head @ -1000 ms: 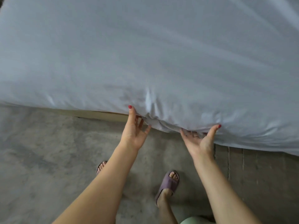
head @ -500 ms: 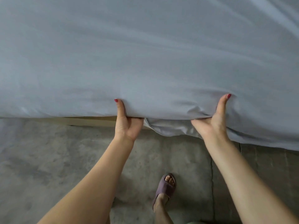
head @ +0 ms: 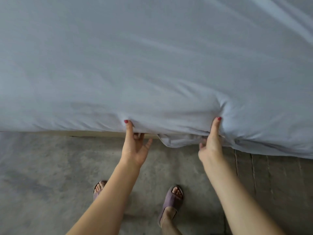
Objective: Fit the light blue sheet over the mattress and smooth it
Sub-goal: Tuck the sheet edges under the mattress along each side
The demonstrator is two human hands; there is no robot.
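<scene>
Already the light blue sheet (head: 152,65) covers the mattress across the upper frame; soft, light cloth, best gripped along its hem. Both hands, left hand (head: 135,146) and right hand (head: 210,143), pinch its lower edge, fingers seemingly tucked beneath.

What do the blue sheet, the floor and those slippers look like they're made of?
The light blue sheet: thin matte woven cloth, perhaps cotton; it creases softly. The floor: bare concrete, grey, mottled, dull. The slippers: mauve, soft-looking, probably foam or rubber; hard to tell.
</scene>
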